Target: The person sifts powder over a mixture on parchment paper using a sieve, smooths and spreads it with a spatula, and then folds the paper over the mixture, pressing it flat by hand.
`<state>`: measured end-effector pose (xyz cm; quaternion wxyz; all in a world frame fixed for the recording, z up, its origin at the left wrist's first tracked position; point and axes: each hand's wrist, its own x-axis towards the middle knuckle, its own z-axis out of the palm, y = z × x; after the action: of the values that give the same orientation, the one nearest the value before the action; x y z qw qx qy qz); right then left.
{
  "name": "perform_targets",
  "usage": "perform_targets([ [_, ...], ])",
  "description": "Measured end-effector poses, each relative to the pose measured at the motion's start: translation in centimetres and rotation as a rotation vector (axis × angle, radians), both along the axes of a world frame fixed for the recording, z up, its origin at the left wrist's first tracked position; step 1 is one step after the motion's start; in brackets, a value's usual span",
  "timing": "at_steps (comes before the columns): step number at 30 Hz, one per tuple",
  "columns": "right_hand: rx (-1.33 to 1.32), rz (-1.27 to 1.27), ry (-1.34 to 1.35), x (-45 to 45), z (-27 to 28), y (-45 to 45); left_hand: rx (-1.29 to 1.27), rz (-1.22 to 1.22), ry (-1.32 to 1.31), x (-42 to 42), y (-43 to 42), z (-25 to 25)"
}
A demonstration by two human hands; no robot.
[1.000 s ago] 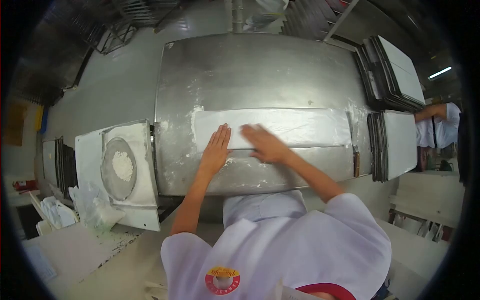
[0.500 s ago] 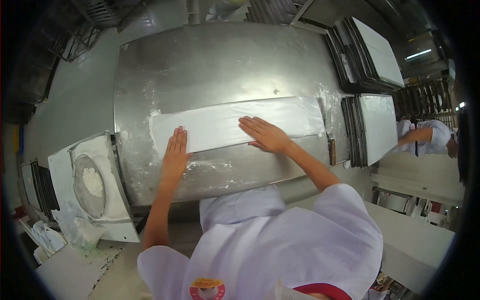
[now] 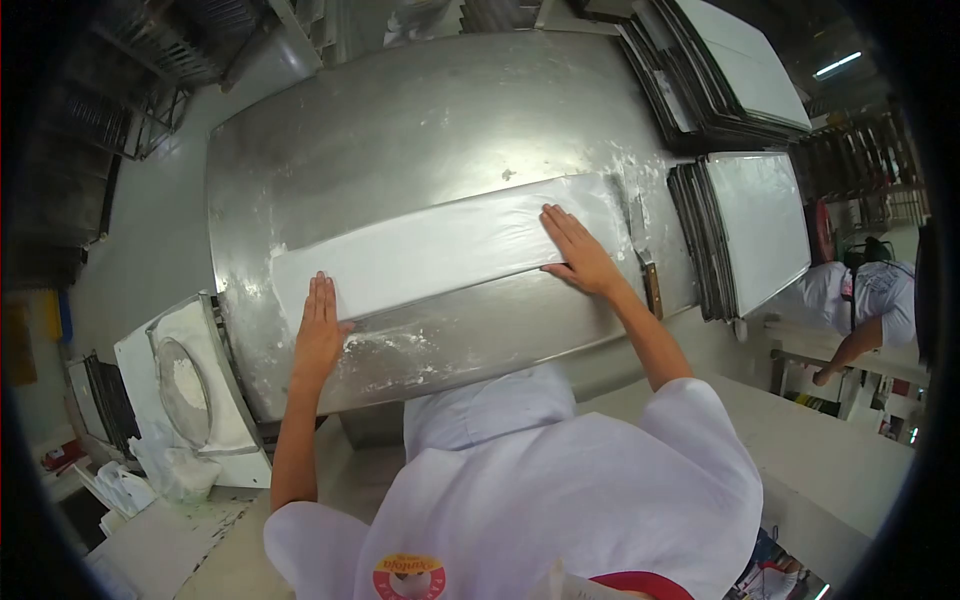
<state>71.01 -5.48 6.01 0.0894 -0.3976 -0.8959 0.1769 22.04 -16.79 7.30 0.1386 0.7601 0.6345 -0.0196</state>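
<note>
A long, flat strip under a smooth white plastic-like sheet (image 3: 430, 250) lies slantwise across the steel table (image 3: 400, 120). What is beneath the sheet is hidden. My left hand (image 3: 318, 330) rests flat at its left end, fingers straight and close together, grasping nothing. Toward the right end, my right hand (image 3: 584, 255) lies palm down on the sheet, thumb held apart from the fingers. Faint wrinkles show around that hand. Just right of the strip is a long-bladed tool with a wooden handle (image 3: 652, 288), perhaps a spatula or knife, touched by neither hand.
Two stacks of trays, one nearer (image 3: 757, 230) and one farther (image 3: 745, 65), stand along the right. White powder dusts the steel. At left, a round sieve (image 3: 207, 428) with white powder sits on a pale board by a plastic bag (image 3: 190, 474). A co-worker (image 3: 880, 295) is far right.
My right hand has slid right along the sheet, and my left hand has shifted toward its left end, so they are farther apart. The view has tilted; the co-worker's arm is lower.
</note>
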Motion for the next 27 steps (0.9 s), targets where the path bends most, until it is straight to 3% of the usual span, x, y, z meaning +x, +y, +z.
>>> perform_targets([
  [3,-0.054,-0.13,0.074,0.8,0.2,-0.2,0.013,0.12,0.084,2.8,0.3,-0.8],
  [7,-0.034,-0.142,0.059,0.8,0.1,-0.3,0.118,-0.065,-0.37,17.4,4.4,0.0],
  [8,-0.034,-0.135,0.056,0.8,0.2,-0.3,0.09,-0.107,-0.375,21.6,6.0,-0.4],
  [11,0.01,-0.093,0.099,1.0,-0.3,0.0,0.328,-0.306,-0.305,29.1,9.3,-3.9],
  [14,-0.023,-0.064,0.096,0.7,0.6,-0.1,0.455,-0.337,-0.228,28.9,9.6,-4.5],
  [20,-0.033,-0.108,0.101,0.2,1.0,-0.3,0.294,-0.276,-0.17,22.5,8.1,-3.2],
  [27,-0.038,-0.099,0.08,0.0,0.8,-0.3,0.293,-0.15,-0.122,14.3,4.8,-3.3],
])
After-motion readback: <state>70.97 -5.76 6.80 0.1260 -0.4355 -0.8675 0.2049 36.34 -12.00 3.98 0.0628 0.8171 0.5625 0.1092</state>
